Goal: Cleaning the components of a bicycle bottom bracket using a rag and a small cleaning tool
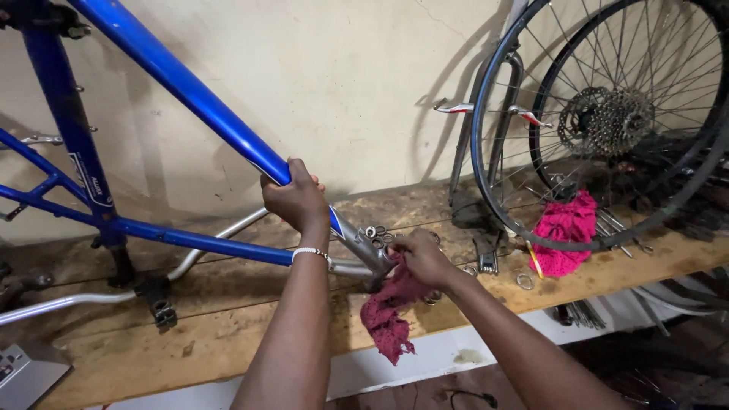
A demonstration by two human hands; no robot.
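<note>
A blue bicycle frame (175, 80) lies across a wooden workbench (228, 319). My left hand (295, 196) grips its sloping blue tube just above the silver end. My right hand (422, 257) holds a dark pink rag (386, 313) pressed against the silver end of the frame (369, 250); most of the rag hangs down over the bench's front edge. A beaded band sits on my left wrist.
Two spoked bicycle wheels (607, 121) with a gear cluster lean on the wall at the right. A second bright pink cloth (566, 228), small rings, nuts and a spanner lie on the bench near them. A silver tube (76, 300) lies at the left.
</note>
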